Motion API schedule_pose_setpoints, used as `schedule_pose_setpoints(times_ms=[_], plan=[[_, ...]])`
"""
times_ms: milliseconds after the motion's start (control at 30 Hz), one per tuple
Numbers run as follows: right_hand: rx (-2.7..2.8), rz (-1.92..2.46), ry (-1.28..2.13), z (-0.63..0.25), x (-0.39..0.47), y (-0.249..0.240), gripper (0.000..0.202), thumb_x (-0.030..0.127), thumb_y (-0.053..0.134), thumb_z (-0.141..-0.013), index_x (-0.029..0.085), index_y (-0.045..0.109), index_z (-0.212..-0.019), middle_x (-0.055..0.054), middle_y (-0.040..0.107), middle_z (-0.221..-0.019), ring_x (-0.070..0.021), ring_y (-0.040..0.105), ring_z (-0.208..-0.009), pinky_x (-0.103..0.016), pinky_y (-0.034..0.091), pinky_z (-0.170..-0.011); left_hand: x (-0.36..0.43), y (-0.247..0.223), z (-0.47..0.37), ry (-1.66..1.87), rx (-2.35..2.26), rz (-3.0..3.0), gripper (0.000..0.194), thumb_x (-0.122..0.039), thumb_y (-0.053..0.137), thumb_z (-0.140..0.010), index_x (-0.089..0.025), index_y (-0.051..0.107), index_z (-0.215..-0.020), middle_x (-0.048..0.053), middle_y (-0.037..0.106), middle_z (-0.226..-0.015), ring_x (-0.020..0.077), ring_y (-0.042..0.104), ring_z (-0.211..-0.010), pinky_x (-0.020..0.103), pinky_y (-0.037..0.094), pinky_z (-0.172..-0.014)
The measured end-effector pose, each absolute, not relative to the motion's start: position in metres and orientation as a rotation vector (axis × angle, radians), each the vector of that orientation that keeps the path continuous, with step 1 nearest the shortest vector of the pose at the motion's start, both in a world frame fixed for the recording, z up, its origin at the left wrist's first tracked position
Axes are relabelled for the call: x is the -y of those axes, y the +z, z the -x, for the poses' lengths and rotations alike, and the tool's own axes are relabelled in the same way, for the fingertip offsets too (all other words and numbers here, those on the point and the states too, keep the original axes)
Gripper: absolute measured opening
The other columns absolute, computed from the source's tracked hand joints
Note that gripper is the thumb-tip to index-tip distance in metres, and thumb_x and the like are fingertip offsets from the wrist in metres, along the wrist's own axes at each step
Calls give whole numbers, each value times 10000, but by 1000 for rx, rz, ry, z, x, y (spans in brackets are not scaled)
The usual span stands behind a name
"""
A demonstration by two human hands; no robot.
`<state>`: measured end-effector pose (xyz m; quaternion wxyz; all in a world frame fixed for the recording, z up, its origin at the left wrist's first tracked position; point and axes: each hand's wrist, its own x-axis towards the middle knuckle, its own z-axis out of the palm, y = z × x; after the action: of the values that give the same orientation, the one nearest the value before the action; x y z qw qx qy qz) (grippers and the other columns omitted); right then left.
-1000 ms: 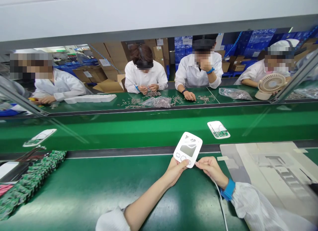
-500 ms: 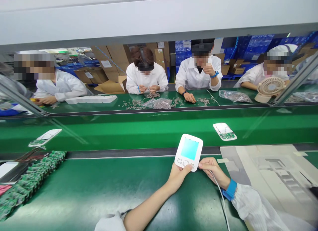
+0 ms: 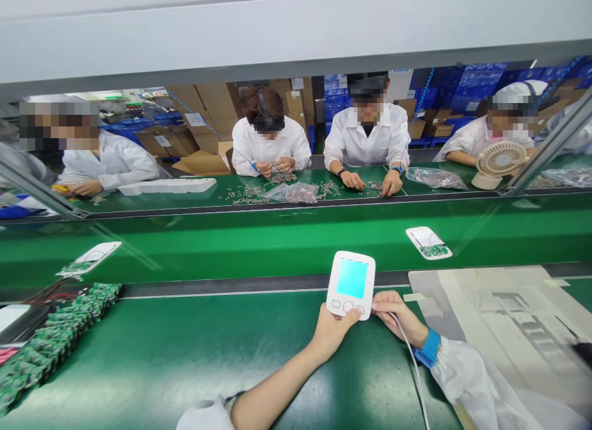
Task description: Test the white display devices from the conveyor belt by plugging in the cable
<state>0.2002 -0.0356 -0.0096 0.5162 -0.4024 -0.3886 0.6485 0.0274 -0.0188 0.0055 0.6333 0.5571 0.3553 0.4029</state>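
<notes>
Low right of centre, the left hand (image 3: pixel 331 332) grips a white device (image 3: pixel 351 279), long axis running up-frame, while the right hand (image 3: pixel 401 319) pinches a cable (image 3: pixel 415 367) at its lower-right edge.

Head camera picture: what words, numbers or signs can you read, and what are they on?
None can be read.
White device: tiny marks atop its lit screen, too small.
Cardboard box: white label, too blurred.
Blue-wrapped stack: pale label, too blurred.
Pale sheet on the right: grey shapes, no readable words.
</notes>
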Motion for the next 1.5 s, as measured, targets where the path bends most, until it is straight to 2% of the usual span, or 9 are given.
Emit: schedule_pose_setpoints(times_ms=[133,267,700,833,1133,1500], plan=[[916,919,1578,-200,36,-8,203,180,615,-686,140,583,-489,96,346,-274,-37,179,-326,-251,317,-553,19,6,-27,906,-830,-1295,281,-311,646,-707,-117,664,-909,107,675,-909,230,602,-832,317,461,-762],[905,919,1581,-200,36,-7,224,183,618,-678,149,553,-466,100,331,-270,-39,162,-321,-251,297,-531,18,6,-27,897,-830,-1281,283,-316,658,-692,-123,669,-899,100,676,-908,229,601,-834,314,458,-769],[918,897,1597,-200,36,-5,167,175,607,-677,133,605,-516,95,344,-274,-37,165,-319,-249,282,-510,19,5,-28,897,-816,-1307,240,-303,634,-722,-116,671,-869,108,683,-866,231,618,-799,322,473,-752],[919,896,1605,-200,35,-4,152,178,600,-675,126,621,-534,92,349,-273,-37,174,-316,-250,294,-522,20,4,-28,856,-779,-1300,223,-303,606,-746,-106,679,-821,101,690,-730,227,638,-690,325,491,-700],[891,870,1617,-199,35,-5,163,176,602,-665,134,600,-507,96,334,-271,-44,172,-325,-257,305,-546,18,2,-30,837,-771,-1244,235,-302,614,-737,-80,658,-800,98,675,-675,197,630,-529,285,506,-551],[865,840,1632,-198,36,-3,139,155,598,-665,134,618,-529,96,343,-275,-50,168,-327,-264,318,-572,17,0,-30,833,-768,-1225,238,-303,622,-732,-70,646,-771,87,663,-632,177,621,-496,257,495,-515]])
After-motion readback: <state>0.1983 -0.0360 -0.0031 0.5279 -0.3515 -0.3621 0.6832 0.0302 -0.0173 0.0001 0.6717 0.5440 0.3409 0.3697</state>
